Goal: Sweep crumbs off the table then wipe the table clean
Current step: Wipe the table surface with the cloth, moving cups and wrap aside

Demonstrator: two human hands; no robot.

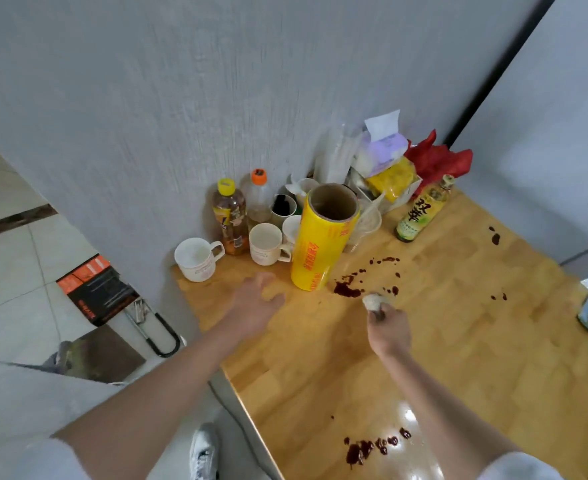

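Crumpled tissue (375,302) hides most right hand (389,332) fingers (379,315).

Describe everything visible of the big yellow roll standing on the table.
The yellow cling-film roll stands upright on the wooden table, leaning slightly. Glossy yellow film with red print wraps a brown cardboard tube, whose open top shows a hollow core. It stands in front of the white mugs; dark red stains lie by its base. No hand touches it.
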